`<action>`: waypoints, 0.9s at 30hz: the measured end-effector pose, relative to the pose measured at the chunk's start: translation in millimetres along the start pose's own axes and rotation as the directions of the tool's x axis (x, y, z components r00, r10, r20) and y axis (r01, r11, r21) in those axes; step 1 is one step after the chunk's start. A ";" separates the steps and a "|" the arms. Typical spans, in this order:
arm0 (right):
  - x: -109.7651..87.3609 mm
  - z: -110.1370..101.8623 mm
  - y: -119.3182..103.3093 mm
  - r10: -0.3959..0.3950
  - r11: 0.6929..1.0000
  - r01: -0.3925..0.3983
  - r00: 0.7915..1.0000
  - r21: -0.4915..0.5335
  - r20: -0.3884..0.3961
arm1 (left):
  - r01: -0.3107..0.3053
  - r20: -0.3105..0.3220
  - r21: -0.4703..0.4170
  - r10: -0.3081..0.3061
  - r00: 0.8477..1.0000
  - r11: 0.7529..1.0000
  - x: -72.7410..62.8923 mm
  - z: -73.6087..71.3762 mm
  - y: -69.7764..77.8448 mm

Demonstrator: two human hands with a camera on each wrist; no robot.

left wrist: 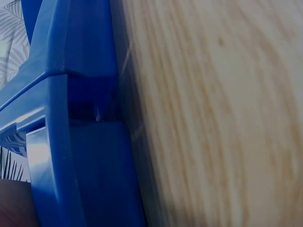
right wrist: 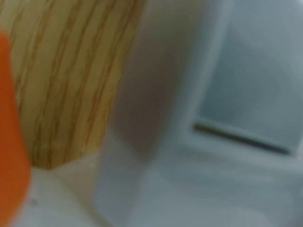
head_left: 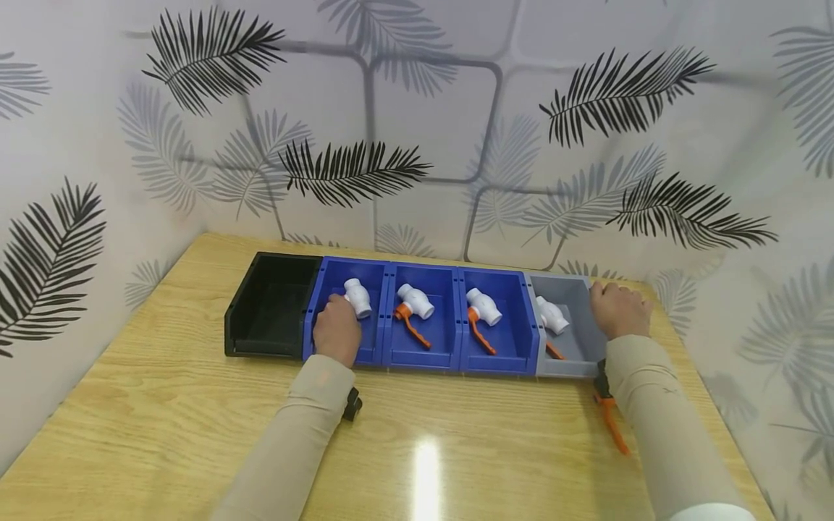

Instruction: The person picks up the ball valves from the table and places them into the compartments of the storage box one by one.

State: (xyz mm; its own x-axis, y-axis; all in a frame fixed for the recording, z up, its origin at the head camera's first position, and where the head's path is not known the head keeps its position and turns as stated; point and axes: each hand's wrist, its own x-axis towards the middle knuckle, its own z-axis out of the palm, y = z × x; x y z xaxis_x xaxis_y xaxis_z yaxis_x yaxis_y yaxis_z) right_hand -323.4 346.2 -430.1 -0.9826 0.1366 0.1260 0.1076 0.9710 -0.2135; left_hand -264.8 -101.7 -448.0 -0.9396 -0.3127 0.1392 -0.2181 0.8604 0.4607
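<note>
In the head view my left hand [head_left: 337, 331] reaches into the leftmost blue bin [head_left: 376, 357]. Its curled fingers are on a white ball valve [head_left: 357, 300], covering that valve's lower left side. My right hand [head_left: 620, 310] is over the right wall of the grey bin [head_left: 568, 369], with its fingers bent at the rim; fingertips are hidden. Inside the grey bin lies another ball valve [head_left: 552, 316]. An orange handle [head_left: 612, 425] shows below my right wrist; whatever it joins is hidden by the sleeve.
Two more blue bins hold white ball valves with orange levers, one in the middle bin [head_left: 417, 302] and one in the right-hand bin [head_left: 483, 306]. A black bin [head_left: 272, 346] ends the row on the left. The bins stand on a wooden table [head_left: 195, 405] against a leaf-patterned wall.
</note>
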 end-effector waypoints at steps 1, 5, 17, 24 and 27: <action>-0.3 0.1 0.6 0.000 1.000 0.000 1.000 0.000 -0.002 | 0.000 -0.001 -0.007 0.000 1.000 1.000 0.0 0.5 0.0; -2.1 -0.7 2.5 -0.001 1.000 0.001 1.000 0.000 0.001 | -0.007 0.006 -0.014 0.007 1.000 1.000 -0.6 1.3 0.3; -0.5 1.1 5.1 -0.008 1.000 0.009 0.999 -0.019 0.036 | 0.036 0.096 0.031 -0.039 0.995 0.999 2.1 0.7 0.2; 3.3 -0.2 5.2 -0.010 1.000 0.010 0.999 -0.024 0.033 | -0.046 0.105 0.112 0.034 0.994 0.993 -2.6 -10.6 4.6; 3.5 -1.5 4.1 -0.010 1.000 0.011 0.999 -0.021 0.031 | -0.117 0.051 0.134 0.111 0.992 0.984 -8.5 -17.6 11.8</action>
State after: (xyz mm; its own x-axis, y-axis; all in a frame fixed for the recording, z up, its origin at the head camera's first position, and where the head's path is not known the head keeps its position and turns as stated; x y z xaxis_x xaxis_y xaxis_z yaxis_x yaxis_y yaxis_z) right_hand -326.2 351.0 -429.1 -0.9879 0.1203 0.0976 0.0999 0.9763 -0.1921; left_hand -254.7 -96.0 -428.3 -0.9703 -0.1938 0.1446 -0.1396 0.9372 0.3197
